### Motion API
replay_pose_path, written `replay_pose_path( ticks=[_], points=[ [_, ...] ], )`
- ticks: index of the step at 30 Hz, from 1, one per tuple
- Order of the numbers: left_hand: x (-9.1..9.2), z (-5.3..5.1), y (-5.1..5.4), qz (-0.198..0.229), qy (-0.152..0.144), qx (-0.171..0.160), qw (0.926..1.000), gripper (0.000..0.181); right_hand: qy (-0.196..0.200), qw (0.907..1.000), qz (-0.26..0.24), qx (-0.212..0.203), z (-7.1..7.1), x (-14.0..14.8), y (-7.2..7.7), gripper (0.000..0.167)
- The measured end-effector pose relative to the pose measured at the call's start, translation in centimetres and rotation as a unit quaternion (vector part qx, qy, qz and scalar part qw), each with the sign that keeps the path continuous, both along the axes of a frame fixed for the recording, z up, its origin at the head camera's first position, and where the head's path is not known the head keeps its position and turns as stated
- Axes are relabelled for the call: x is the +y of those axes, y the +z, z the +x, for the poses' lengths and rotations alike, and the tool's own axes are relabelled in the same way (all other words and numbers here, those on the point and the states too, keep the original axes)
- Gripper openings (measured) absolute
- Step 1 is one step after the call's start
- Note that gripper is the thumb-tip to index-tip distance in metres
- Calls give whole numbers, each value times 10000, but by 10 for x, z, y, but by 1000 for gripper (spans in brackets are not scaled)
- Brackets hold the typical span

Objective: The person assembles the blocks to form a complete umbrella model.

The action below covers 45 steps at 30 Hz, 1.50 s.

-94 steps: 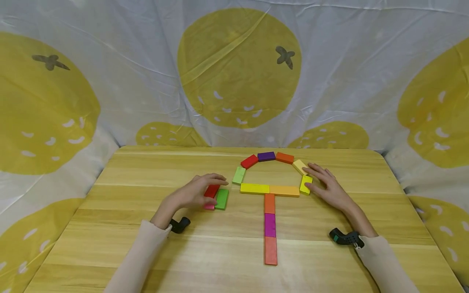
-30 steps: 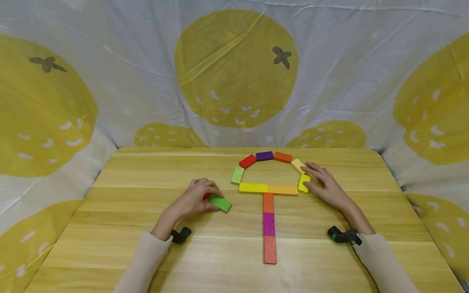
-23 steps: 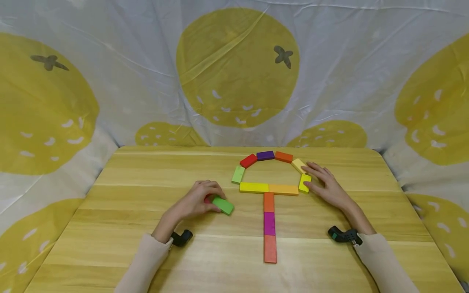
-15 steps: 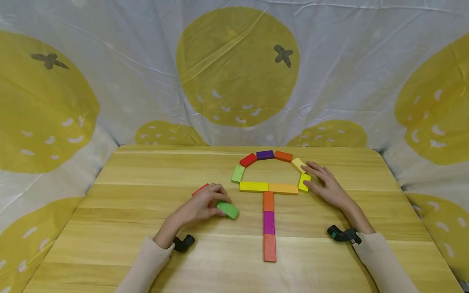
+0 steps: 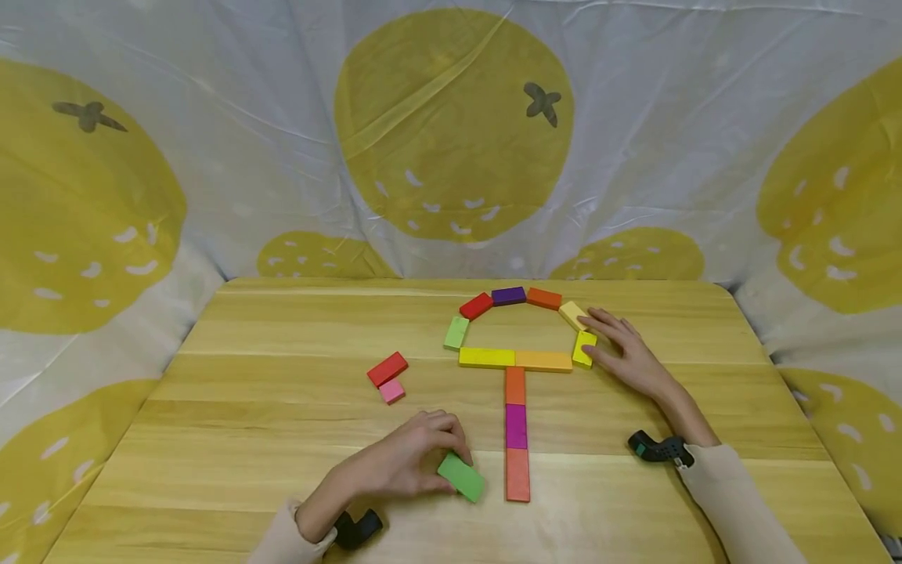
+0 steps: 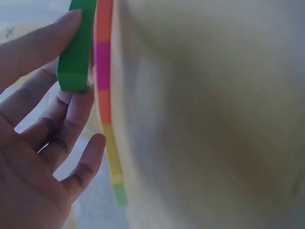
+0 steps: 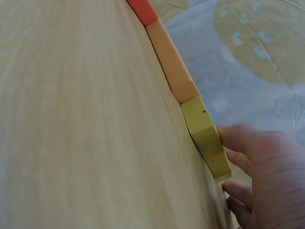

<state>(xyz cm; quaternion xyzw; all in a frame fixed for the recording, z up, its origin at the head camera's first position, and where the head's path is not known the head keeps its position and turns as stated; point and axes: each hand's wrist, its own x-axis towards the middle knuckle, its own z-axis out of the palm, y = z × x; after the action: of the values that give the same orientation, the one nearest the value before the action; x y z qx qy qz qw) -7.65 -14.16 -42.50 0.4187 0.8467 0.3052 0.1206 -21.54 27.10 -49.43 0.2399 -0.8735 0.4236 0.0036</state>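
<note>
My left hand pinches a green block between thumb and fingers, to the left of the lowest block of a column. That column runs down from orange-red through magenta to coral. In the left wrist view the thumb presses one side of the green block. My right hand rests beside the arch's right side, its fingers loosely extended. Its thumb touches a bright yellow block, and a fingertip reaches a cream block.
A yellow block and a light orange block form a bar above the column. Light green, red, purple and orange blocks continue the arch. Red and pink blocks lie left on the wooden table.
My left hand has taken hold of the green block beside the red and pink blocks and carried it right and nearer. Those two blocks now show fully, slightly turned. My right hand stays put.
</note>
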Motion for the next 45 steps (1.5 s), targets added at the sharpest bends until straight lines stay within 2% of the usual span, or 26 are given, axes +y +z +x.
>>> replay_pose_path(
  ticks=[4, 9, 15, 22, 34, 41, 45],
  points=[
    [7, 10, -5, -49, -64, -26, 10000, 28, -1, 10000, -6, 7, -1, 0, 1, 55],
    [11, 12, -7, -70, -62, -128, 9999, 26, 21, 10000, 4, 11, -1, -1, 1, 55],
    [18, 15, -5, -250, -54, -214, 9994, 26, 16, 10000, -9, 13, 0, -1, 2, 55],
    [27, 19, -3, -454, -303, 190, 9983, 27, 15, 10000, -60, 8, 0, 0, 1, 55],
    [39, 22, -4, -648, -351, 524, 9959, 34, 15, 10000, 0, 5, -1, 0, 0, 55],
    [32, 19, -2, -715, -499, 86, 9962, 32, 11, 10000, 22, 42, 0, -1, 1, 55],
    [29, 16, -2, -714, -595, 11, 9957, 29, 12, 10000, 4, 37, 0, -1, 2, 55]
  ],
)
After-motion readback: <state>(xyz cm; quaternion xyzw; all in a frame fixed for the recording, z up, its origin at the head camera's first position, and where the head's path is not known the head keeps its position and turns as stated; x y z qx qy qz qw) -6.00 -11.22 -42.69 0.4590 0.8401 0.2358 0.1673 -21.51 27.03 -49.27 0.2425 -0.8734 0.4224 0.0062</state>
